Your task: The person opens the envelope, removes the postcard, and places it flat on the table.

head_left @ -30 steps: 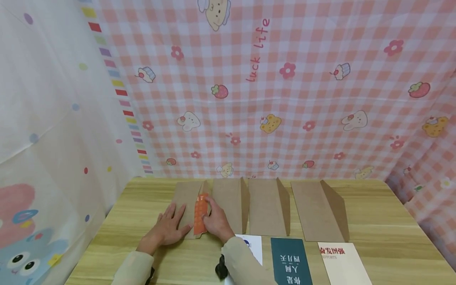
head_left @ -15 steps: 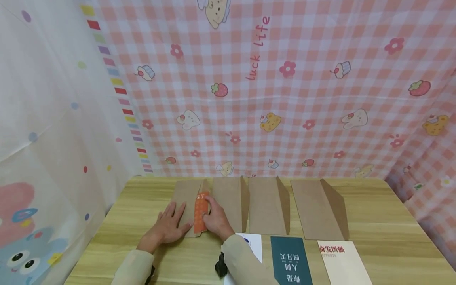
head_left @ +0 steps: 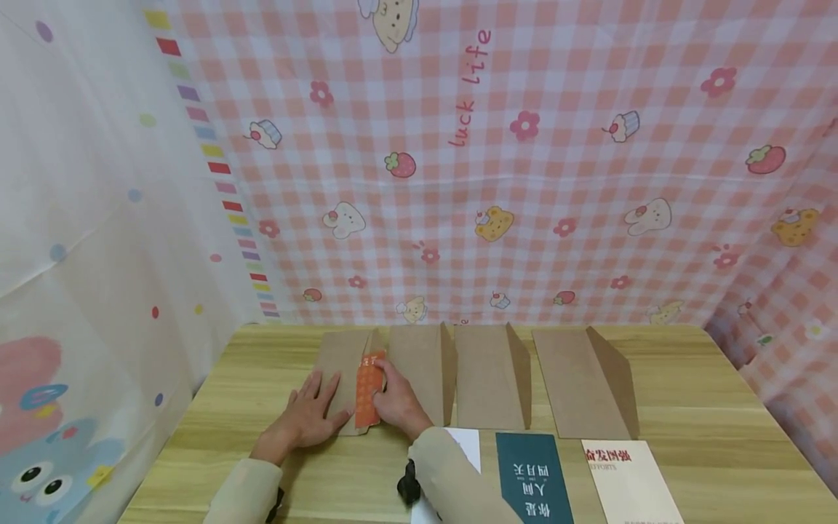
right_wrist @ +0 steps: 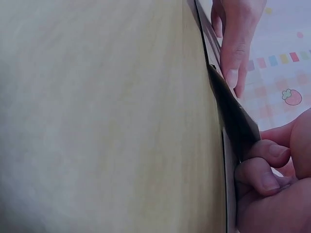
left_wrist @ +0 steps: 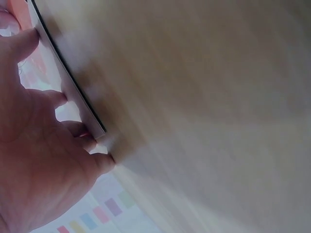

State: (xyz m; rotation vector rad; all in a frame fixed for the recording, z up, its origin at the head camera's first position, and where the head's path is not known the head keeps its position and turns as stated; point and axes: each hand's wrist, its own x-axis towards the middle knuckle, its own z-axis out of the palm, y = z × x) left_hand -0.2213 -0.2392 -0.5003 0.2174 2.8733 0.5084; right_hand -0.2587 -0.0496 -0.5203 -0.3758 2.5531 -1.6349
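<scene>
A kraft-paper envelope (head_left: 342, 356) lies at the left end of a row, its flap side to the right. My left hand (head_left: 304, 421) rests on it with fingers spread; the left wrist view shows the fingertips along its edge. An orange card (head_left: 369, 389) with pale print lies over the envelope's flap side. My right hand (head_left: 401, 407) pinches its right side, index finger along the top and thumb lower down. In the right wrist view, the other fingers (right_wrist: 260, 177) are curled beside the envelope's raised opening, and the card is mostly hidden.
Three more kraft envelopes with raised flaps, one of them at the far right (head_left: 569, 386), continue the row. Nearer lie a white card (head_left: 466, 445) partly under the right sleeve, a teal card (head_left: 532, 469) and a cream card (head_left: 628, 484). Behind the wooden table (head_left: 229, 393) hangs a checked cloth (head_left: 432, 211).
The orange card shows slightly wider than a second ago. Both hands keep almost the same place, while the head view has shifted a little.
</scene>
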